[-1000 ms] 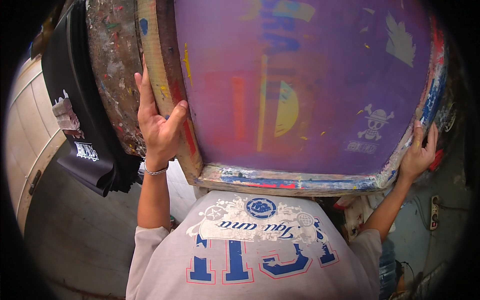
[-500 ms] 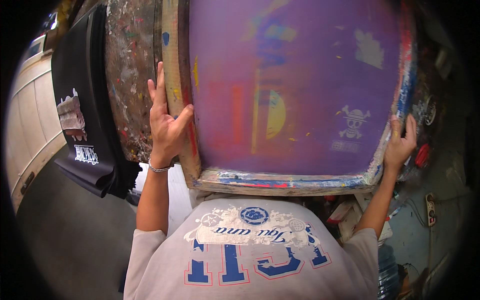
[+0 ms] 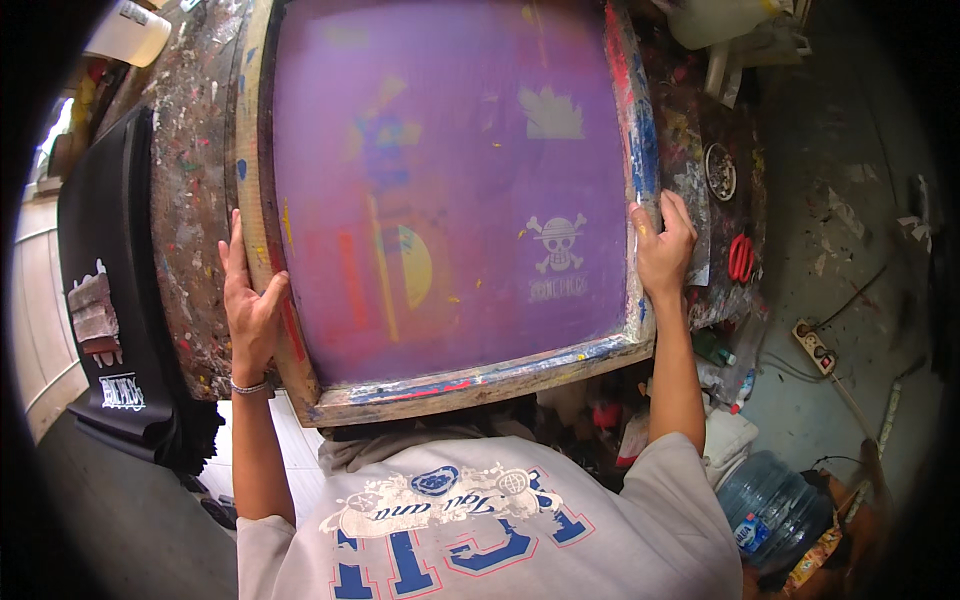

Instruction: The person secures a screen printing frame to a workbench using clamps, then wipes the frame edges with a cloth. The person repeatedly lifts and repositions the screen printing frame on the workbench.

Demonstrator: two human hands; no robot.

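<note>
A wood-edged screen printing frame [image 3: 490, 384] with purple mesh fills the middle of the view, above my shirt front. Its mesh carries a skull-with-hat design [image 3: 558, 244] at the right, a pale leafy shape above it, and red, yellow and blue stains at the left. My left hand [image 3: 252, 308] grips the left rail, thumb on top and fingers stretched along the outer side. On the right rail, my right hand [image 3: 667, 247] holds on with its thumb over the wood and fingers at the outer side. What lies under the frame is hidden.
Black printed cloths [image 3: 110, 290] hang in a stack over the left of the paint-spattered table [image 3: 190, 200]. Red-handled scissors [image 3: 741, 258] and a round tin [image 3: 720, 172] lie on the right. Beyond are a power strip [image 3: 814, 346] and a large blue water bottle [image 3: 775, 510].
My view has shifted, so the frame appears farther left and slightly tilted, with more of the table's right side showing. Both hands stay on the screen printing frame's side rails.
</note>
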